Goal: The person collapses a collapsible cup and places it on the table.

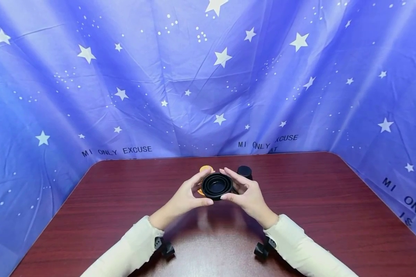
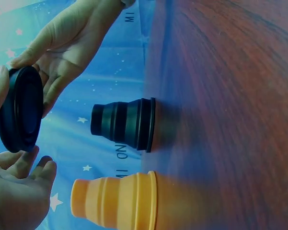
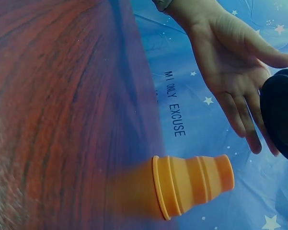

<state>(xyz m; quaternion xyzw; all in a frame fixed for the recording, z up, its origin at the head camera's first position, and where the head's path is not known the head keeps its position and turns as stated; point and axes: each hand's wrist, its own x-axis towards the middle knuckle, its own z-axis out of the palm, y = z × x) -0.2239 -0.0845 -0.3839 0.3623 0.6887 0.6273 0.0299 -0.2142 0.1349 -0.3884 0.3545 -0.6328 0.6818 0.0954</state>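
Observation:
A flattened black ringed cup (image 1: 216, 186) is held in the air, its rings facing up. The left hand (image 1: 184, 197) has its thumb at the near rim and fingers at the far left side; in the right wrist view the left hand (image 3: 235, 62) shows fairly straight fingers. The right hand (image 1: 248, 194) grips the other side, thumb on the near rim. In the left wrist view, the right hand (image 2: 69, 52) holds the upper edge of the black disc (image 2: 23, 109), and the left hand (image 2: 19, 191) lies at its lower edge.
Beyond the hands, an orange stepped cup (image 2: 115, 201) and a black stepped cup (image 2: 122, 124) stand with their wide rims down on the dark red table (image 1: 124, 184). A blue star-patterned cloth (image 1: 180, 77) hangs around the table's back and sides.

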